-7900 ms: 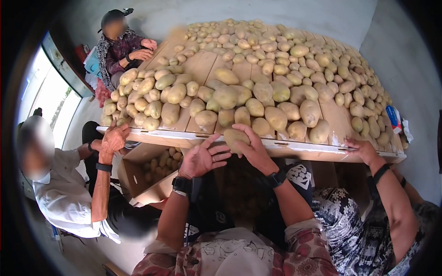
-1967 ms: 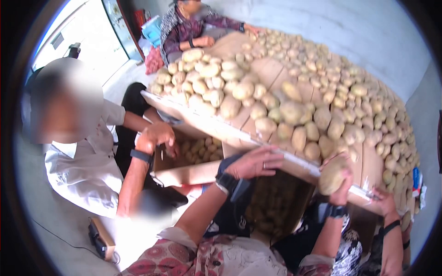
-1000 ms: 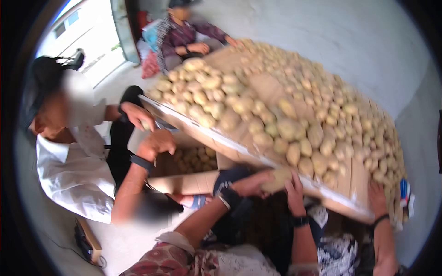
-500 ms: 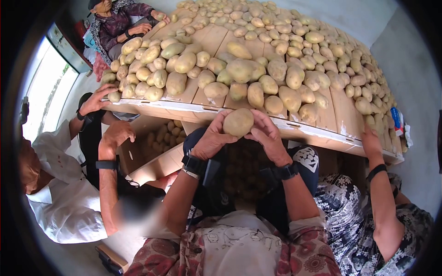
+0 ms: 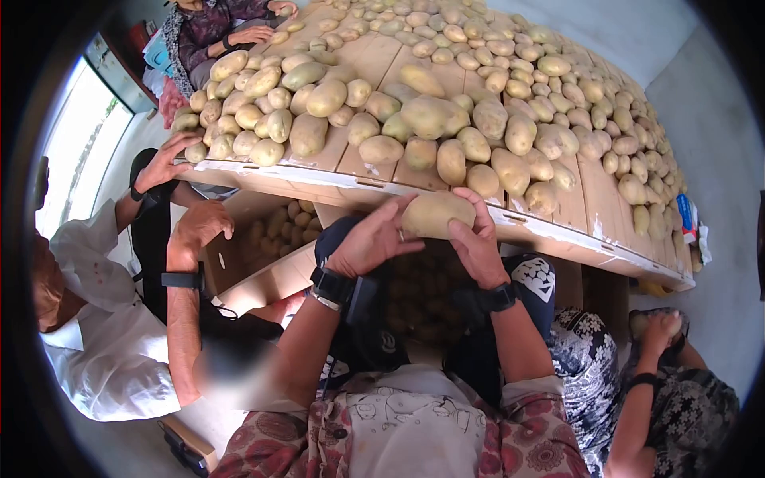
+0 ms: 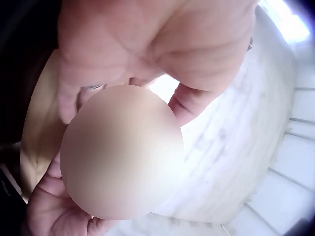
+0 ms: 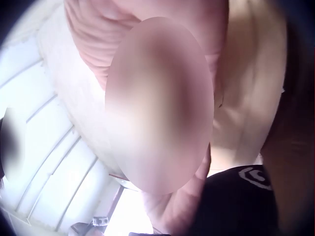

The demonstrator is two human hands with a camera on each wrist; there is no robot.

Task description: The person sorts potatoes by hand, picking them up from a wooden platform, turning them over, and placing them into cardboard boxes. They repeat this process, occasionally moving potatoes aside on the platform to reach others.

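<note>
In the head view a large pale potato lies lengthwise in front of the boards' near edge. My right hand pinches its right end between thumb and fingers. At its left end is my left hand, palm turned up, fingers loosely extended; whether they touch it is unclear. The left wrist view has my left hand above a blurred oval patch, and the right wrist view my right hand behind a similar patch; both patches hide the potato.
Many potatoes cover the boards beyond the edge. A cardboard box with potatoes stands below at left; more potatoes lie in shadow under my hands. People sit at left, right and far left corner.
Half a second ago both hands held the potato; now it is turned lengthwise and my left hand has loosened. The person at right has drawn a hand back from the boards.
</note>
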